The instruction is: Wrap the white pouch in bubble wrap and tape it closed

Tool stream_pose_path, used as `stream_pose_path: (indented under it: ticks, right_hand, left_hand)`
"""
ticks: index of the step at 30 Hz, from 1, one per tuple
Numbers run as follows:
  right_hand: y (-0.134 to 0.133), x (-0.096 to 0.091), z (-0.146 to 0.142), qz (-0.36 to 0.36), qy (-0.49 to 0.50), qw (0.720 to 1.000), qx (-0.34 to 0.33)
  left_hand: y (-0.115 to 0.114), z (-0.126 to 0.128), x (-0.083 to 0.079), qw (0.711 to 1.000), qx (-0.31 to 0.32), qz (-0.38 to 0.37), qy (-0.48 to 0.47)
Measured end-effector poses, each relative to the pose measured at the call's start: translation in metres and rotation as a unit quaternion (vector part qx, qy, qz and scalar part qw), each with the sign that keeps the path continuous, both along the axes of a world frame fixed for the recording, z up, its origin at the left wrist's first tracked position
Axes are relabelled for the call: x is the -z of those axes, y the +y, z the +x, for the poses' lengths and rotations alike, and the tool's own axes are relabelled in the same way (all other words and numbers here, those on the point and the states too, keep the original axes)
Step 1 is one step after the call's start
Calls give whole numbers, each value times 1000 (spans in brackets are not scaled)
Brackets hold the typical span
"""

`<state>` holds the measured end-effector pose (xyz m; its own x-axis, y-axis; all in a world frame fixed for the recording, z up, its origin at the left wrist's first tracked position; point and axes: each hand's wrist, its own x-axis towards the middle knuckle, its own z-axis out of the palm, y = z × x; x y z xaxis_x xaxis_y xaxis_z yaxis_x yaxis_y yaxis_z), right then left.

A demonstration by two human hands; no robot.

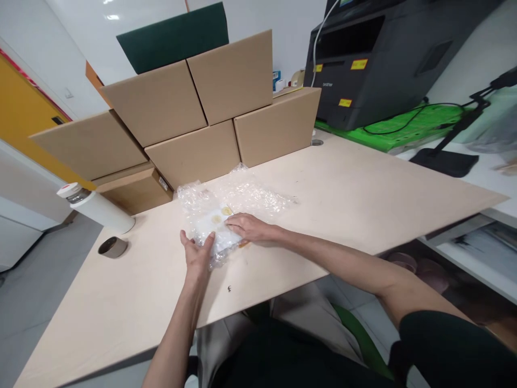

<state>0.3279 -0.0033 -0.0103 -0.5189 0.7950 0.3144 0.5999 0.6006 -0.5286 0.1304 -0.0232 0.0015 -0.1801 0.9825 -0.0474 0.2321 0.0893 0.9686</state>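
Note:
On the table lies a flat white packet [216, 222] with two round gold-coloured marks on its top. Clear bubble wrap [258, 196] spreads under and around it, crumpled towards the boxes. My left hand [196, 253] is at the packet's near left edge, thumb and fingers apart, the thumb touching the wrap. From the right, my right hand [247, 227] reaches over the packet's right side, its fingers closed together at the wrapped edge. What lies beneath those fingers is partly hidden. A small orange patch shows below my right hand.
Stacked cardboard boxes [194, 153] stand behind the wrap, a dark green box [177, 37] on top. To the left are a white bottle [103, 211] and a small cup [113, 247]. A printer [363, 70] and a black stand [444, 160] are at the right. A small dark bit [229, 289] lies near the front edge.

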Motion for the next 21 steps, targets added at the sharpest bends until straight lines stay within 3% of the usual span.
stream_pose_path:
  ticks: [2,4,7,9,14,17,19,21]
  right_hand:
    - [6,-6,9,-8,17,999,46]
    - [14,-14,24,6,5,985,172]
    - [25,-20,54,-17,-49,922,383]
    - [25,-17,75,-72,-87,893,436]
    - [-7,-6,99,-151,-40,925,347]
    - [-35,-9,95,-130,-65,936,322]
    - [-50,-17,86,-44,-93,941,322]
    - [-59,-27,73,39,-78,948,307]
  left_hand:
    - [1,4,-5,995,-24,-40,-86]
    - [0,8,-11,991,-40,-50,-116]
    - [-1,11,-19,990,-52,-49,-125]
    - [-3,9,-21,990,-60,-50,-118]
    - [-4,-11,-16,999,-18,-35,-36]
    - [-9,-23,-11,994,22,14,109]
    - [-15,-26,-10,958,34,89,270]
    - [-22,-26,-10,894,61,161,414]
